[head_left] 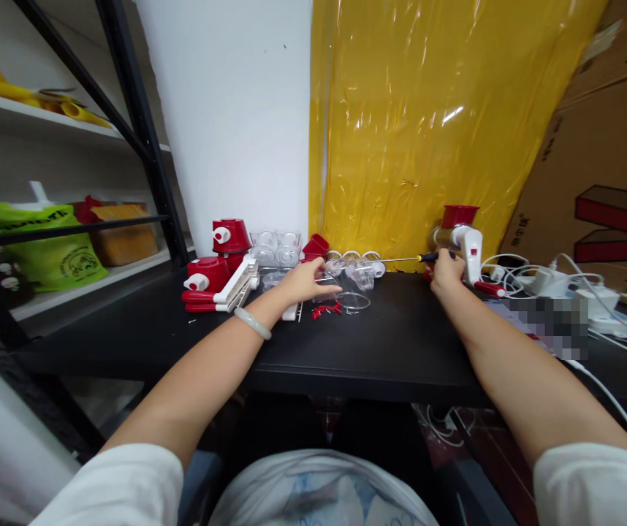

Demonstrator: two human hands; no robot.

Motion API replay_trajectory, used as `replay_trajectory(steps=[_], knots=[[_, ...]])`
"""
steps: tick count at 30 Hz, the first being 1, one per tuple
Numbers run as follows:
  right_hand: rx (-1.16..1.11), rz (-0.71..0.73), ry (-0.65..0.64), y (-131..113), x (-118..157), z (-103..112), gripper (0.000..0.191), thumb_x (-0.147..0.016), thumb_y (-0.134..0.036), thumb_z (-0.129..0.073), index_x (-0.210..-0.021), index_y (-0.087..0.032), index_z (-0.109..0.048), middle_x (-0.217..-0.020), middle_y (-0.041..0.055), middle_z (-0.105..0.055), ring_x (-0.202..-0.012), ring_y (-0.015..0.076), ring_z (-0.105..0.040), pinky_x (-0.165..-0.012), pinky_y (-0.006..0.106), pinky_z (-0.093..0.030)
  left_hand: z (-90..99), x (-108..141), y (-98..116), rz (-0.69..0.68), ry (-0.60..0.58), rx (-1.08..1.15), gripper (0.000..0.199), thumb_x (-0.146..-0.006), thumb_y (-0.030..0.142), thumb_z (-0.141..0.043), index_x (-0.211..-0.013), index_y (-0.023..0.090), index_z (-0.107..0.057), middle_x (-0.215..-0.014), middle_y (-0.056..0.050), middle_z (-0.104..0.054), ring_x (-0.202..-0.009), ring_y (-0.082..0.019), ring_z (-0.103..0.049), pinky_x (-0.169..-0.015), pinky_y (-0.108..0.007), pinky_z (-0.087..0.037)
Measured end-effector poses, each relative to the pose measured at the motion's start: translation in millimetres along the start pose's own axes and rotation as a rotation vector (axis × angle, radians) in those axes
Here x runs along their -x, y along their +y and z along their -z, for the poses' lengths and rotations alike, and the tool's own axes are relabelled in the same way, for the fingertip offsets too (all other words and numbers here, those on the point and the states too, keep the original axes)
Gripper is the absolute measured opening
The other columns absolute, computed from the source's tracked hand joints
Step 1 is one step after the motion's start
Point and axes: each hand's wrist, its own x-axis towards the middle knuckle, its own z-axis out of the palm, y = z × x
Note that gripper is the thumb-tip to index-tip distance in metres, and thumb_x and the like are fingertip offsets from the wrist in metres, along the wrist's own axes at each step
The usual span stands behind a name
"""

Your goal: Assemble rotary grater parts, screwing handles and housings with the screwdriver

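Note:
My right hand [446,272] is closed around the black and yellow handle of a screwdriver [424,258], whose thin shaft points left. Thumb and fingers spread, my left hand [307,282] reaches to the clear plastic parts [358,275] in the middle of the table; whether it touches them I cannot tell. Small red pieces [327,310] and a clear ring [354,301] lie just in front of those parts. Right behind my right hand stands an assembled machine with a red hopper [460,215] and a white crank arm [473,254].
Red housings [208,275] and white crank arms [241,283] with red handles sit at the left. Clear cups [276,247] stand at the back. White cables and adapters [549,280] crowd the right side. A black-framed shelf [127,95] rises on the left, a cardboard box [582,161] on the right.

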Motion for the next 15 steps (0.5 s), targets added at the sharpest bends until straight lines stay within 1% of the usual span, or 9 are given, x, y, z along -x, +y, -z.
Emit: replay_trajectory(steps=[3, 5, 7, 8, 9, 11, 13, 15], knots=[[-0.041, 0.013, 0.003, -1.2, -1.5, -1.0, 0.011, -0.085, -0.023, -0.049, -0.095, -0.018, -0.05, -0.08, -0.0004, -0.056, -0.051, 0.0096, -0.056, -0.038, 0.019, -0.043, -0.5, -0.3, -0.5, -0.015, 0.008, 0.002, 0.055, -0.066, 0.065, -0.071, -0.095, 0.022, -0.054, -0.084, -0.003, -0.064, -0.079, -0.021, -0.06, -0.066, -0.03, -0.041], [-0.067, 0.035, -0.006, -2.1, -0.6, -0.7, 0.02, -0.088, -0.03, -0.051, -0.104, -0.019, -0.048, -0.09, 0.0004, -0.057, -0.053, 0.0089, -0.058, -0.039, 0.019, -0.045, -0.3, 0.0, -0.3, -0.02, 0.008, 0.007, 0.054, -0.067, 0.065, -0.07, -0.095, 0.021, -0.054, -0.084, -0.003, -0.064, -0.078, -0.021, -0.06, -0.066, -0.03, -0.041], [-0.056, 0.08, 0.005, -3.7, 1.3, 0.3, 0.03, -0.086, -0.037, -0.057, -0.108, -0.02, -0.046, -0.092, 0.0005, -0.057, -0.052, 0.0075, -0.055, -0.039, 0.019, -0.044, 0.4, 0.5, 0.3, -0.019, 0.004, 0.007, 0.054, -0.067, 0.064, -0.07, -0.096, 0.021, -0.055, -0.084, -0.003, -0.064, -0.077, -0.021, -0.06, -0.067, -0.031, -0.041], [-0.043, 0.106, 0.02, -4.7, 2.3, 1.0, 0.032, -0.084, -0.038, -0.061, -0.106, -0.019, -0.047, -0.091, 0.0003, -0.057, -0.052, 0.007, -0.054, -0.039, 0.018, -0.044, 0.7, 0.8, 0.7, -0.017, 0.002, 0.005, 0.054, -0.068, 0.064, -0.07, -0.097, 0.021, -0.055, -0.084, -0.003, -0.064, -0.077, -0.021, -0.059, -0.067, -0.031, -0.041], [-0.03, 0.127, 0.033, -6.0, 3.0, 1.6, 0.032, -0.082, -0.037, -0.064, -0.104, -0.019, -0.048, -0.089, -0.0001, -0.057, -0.052, 0.0067, -0.053, -0.04, 0.017, -0.044, 1.0, 1.1, 1.0, -0.014, 0.001, 0.003, 0.054, -0.067, 0.065, -0.07, -0.097, 0.021, -0.055, -0.084, -0.003, -0.064, -0.077, -0.021, -0.059, -0.067, -0.031, -0.041], [-0.013, 0.141, 0.029, -8.5, 3.1, 3.1, 0.026, -0.08, -0.032, -0.066, -0.096, -0.018, -0.051, -0.083, -0.0011, -0.056, -0.055, 0.0072, -0.052, -0.042, 0.016, -0.044, 1.2, 1.2, 1.2, -0.007, 0.0, 0.001, 0.055, -0.067, 0.065, -0.07, -0.097, 0.021, -0.056, -0.084, -0.003, -0.064, -0.077, -0.021, -0.059, -0.066, -0.03, -0.04], [0.001, 0.131, 0.008, -9.9, 0.8, 4.6, 0.015, -0.081, -0.027, -0.062, -0.089, -0.017, -0.052, -0.076, -0.002, -0.055, -0.055, 0.0079, -0.053, -0.042, 0.016, -0.044, 0.9, 0.9, 0.7, -0.004, 0.001, 0.004, 0.057, -0.066, 0.066, -0.07, -0.097, 0.021, -0.055, -0.084, -0.003, -0.064, -0.077, -0.021, -0.059, -0.066, -0.03, -0.04], [0.007, 0.117, -0.046, -9.4, -3.8, 5.8, 0.008, -0.084, -0.025, -0.053, -0.087, -0.018, -0.052, -0.073, -0.002, -0.055, -0.054, 0.0083, -0.052, -0.04, 0.015, -0.042, 0.3, 0.4, -0.1, -0.004, 0.004, 0.005, 0.057, -0.065, 0.066, -0.071, -0.097, 0.021, -0.056, -0.084, -0.003, -0.064, -0.076, -0.021, -0.059, -0.066, -0.03, -0.04]])
